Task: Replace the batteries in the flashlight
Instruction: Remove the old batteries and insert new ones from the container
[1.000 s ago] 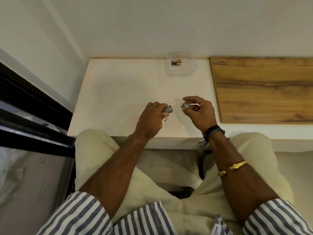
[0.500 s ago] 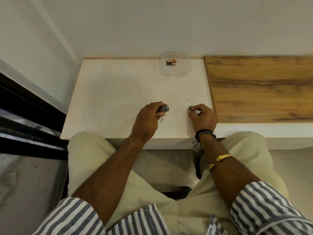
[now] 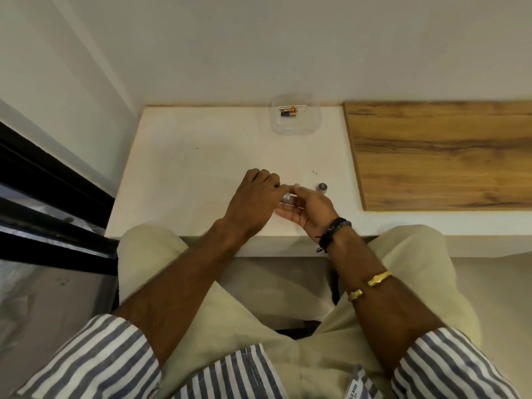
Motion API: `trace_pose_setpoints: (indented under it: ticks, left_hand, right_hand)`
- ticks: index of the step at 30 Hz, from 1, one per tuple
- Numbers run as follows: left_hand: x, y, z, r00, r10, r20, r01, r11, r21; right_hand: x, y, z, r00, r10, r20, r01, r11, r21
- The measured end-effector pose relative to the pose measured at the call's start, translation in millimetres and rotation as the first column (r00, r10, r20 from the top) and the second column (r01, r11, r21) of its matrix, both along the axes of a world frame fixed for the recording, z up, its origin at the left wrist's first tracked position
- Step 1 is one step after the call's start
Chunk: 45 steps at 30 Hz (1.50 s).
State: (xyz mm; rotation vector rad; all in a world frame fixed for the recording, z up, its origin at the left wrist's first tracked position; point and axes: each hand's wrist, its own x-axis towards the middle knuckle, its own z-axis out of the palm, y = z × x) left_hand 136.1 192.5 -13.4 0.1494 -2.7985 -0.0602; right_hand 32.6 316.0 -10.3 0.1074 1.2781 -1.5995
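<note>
Small grey metal flashlight (image 3: 286,198) held over the white desk (image 3: 201,168).
My left hand (image 3: 253,203) grips it; my right hand (image 3: 309,210), fingers relaxed, cups under its end, a round dark cap (image 3: 322,187) just beside.

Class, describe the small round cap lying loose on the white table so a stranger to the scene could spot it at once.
Find the white table and the wooden board along its right side. Just left of the board's near corner, beside the right hand, lies the cap. It is the only small dark round piece lying loose; the batteries sit far back in a clear tub.
</note>
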Motion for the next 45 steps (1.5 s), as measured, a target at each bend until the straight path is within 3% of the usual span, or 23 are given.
trace_pose_setpoints:
  ticks: [4, 9, 13, 17, 21, 27, 34, 41, 43, 45]
  left_hand:
    - [-0.9, -8.6, 5.1, 1.0, 0.008, 0.028, -0.007, 0.999, -0.053]
    - [-1.9, -17.9, 7.7, 0.999, 0.027, 0.037, -0.026, 0.999, -0.038]
    - [2.8, -20.3, 2.0, 0.979, 0.183, -0.084, -0.161, 0.962, 0.22]
    - [3.7, -24.0, -5.6, 0.886, 0.441, -0.143, -0.266, 0.736, 0.623]
    - [4.6, -23.1, -9.9, 0.867, 0.472, -0.161, -0.189, 0.609, 0.77]
    - [2.6, -24.2, -21.1, 0.86, 0.497, -0.118, -0.215, 0.562, 0.799]
    - [0.1, -27.8, -27.0, 0.87, 0.482, -0.104, -0.241, 0.6, 0.763]
    - [1.5, -27.3, -26.3, 0.869, 0.489, -0.075, -0.262, 0.582, 0.77]
    - [2.9, -23.7, -19.2, 0.832, 0.545, -0.104, -0.261, 0.55, 0.793]
    - [3.9, -17.6, -5.4, 0.763, 0.608, -0.221, -0.23, 0.574, 0.786]
  right_hand:
    - [0.8, 1.4, 1.6, 0.996, -0.014, 0.087, 0.02, 0.998, -0.066]
    - [-5.4, 3.9, -3.0, 0.996, -0.028, 0.084, 0.037, 0.993, -0.108]
    - [-14.3, 9.0, -7.0, 0.99, -0.134, 0.052, 0.138, 0.987, -0.08]
    - [-18.8, 10.7, -9.1, 0.975, -0.206, 0.084, 0.214, 0.971, -0.108]
    - [-17.9, 8.7, -12.3, 0.973, -0.207, 0.102, 0.219, 0.967, -0.127]
    - [-17.9, 8.4, -16.8, 0.965, -0.225, 0.138, 0.244, 0.96, -0.139]
    - [-17.4, 9.4, -18.4, 0.951, -0.262, 0.165, 0.283, 0.952, -0.118]
    - [-16.4, 12.3, -15.7, 0.978, -0.204, 0.037, 0.205, 0.978, -0.027]
    - [-17.7, 12.5, -15.7, 0.982, -0.189, 0.001, 0.189, 0.982, -0.006]
    - [-18.0, 11.8, -14.6, 0.985, -0.172, -0.022, 0.171, 0.985, -0.029]
